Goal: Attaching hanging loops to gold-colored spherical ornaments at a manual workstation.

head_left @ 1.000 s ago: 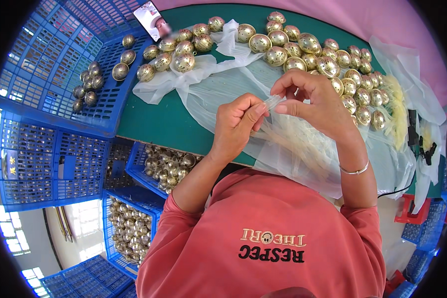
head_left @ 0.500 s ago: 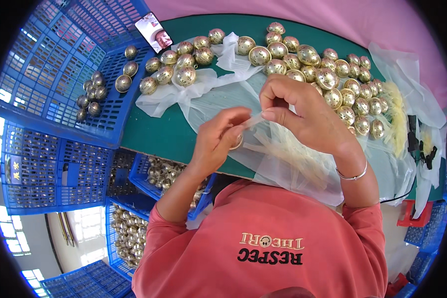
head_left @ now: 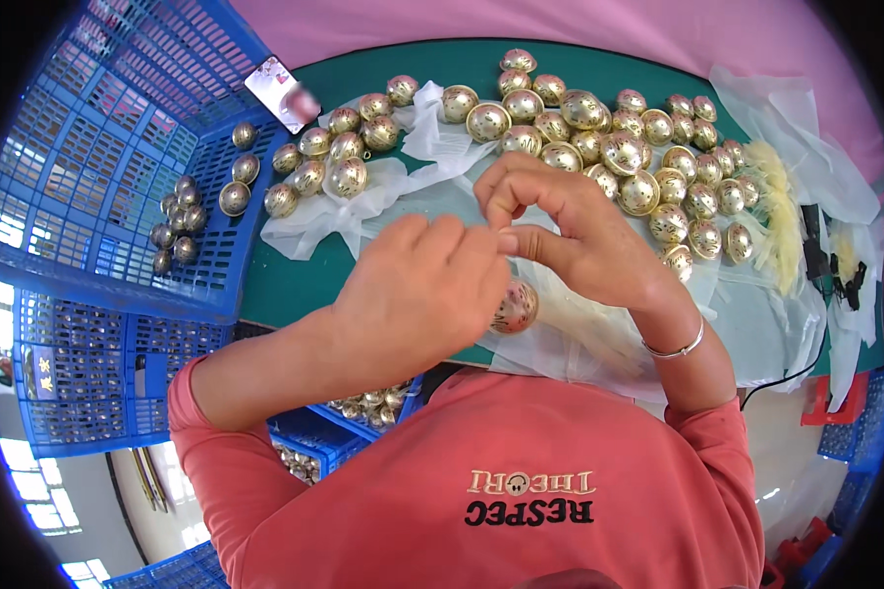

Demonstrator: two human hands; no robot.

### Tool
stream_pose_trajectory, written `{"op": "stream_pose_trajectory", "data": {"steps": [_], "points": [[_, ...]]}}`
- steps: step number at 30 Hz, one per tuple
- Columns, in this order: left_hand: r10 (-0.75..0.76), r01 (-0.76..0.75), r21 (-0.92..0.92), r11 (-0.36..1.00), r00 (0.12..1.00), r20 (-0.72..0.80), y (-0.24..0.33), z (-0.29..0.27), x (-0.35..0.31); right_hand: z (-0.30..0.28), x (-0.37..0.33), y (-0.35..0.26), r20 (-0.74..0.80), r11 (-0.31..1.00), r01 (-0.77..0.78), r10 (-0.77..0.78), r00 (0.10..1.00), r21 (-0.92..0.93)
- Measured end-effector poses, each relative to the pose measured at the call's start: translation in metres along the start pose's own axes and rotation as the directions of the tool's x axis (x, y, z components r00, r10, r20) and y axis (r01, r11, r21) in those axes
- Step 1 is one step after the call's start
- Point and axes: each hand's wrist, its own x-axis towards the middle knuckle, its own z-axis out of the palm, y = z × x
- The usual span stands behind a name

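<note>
My left hand (head_left: 427, 280) is closed, knuckles up, its fingertips tucked out of sight. Its far end meets the pinched thumb and forefinger of my right hand (head_left: 584, 231), and the sheer ribbon between them is almost wholly hidden. Just below the left fingers a shiny gold ball (head_left: 517, 306) with dark and pink markings shows; whether the hand grips it or it hangs there I cannot tell. Beneath the right hand lie pale cream ribbon strips (head_left: 594, 319) on a white translucent sheet (head_left: 732, 334).
Many gold balls (head_left: 638, 193) crowd the far side of the green table (head_left: 363, 64). More lie in a blue crate (head_left: 118, 255) on the left, with a phone (head_left: 282, 95) at its corner. At the right are a yellowish ribbon bundle (head_left: 778, 221) and black clips (head_left: 848, 294). Filled crates stand below.
My left hand has turned over, knuckles up, and moved against the right fingertips. The ribbon stretched between the hands is now covered. More of the gold ball shows below the left hand.
</note>
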Motion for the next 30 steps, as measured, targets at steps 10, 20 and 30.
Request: {"op": "stream_pose_trajectory", "data": {"steps": [10, 20, 30], "points": [[-0.629, -0.262, -0.655, -0.709, 0.655, 0.419, 0.048, 0.085, -0.028, 0.046, -0.015, 0.013, -0.243, 0.989, -0.141, 0.127, 0.962, -0.039], [-0.962, 0.043, -0.999, 0.005, 0.275, 0.007, 0.092, 0.094, -0.035, 0.081, -0.029, 0.020, -0.305, 0.985, -0.171, 0.158, 0.939, -0.017], [-0.844, -0.264, -0.859, -0.439, 0.448, 0.294, 0.090, 0.107, -0.044, 0.071, -0.031, 0.030, -0.096, 0.889, -0.337, 0.382, 0.919, 0.310]]}}
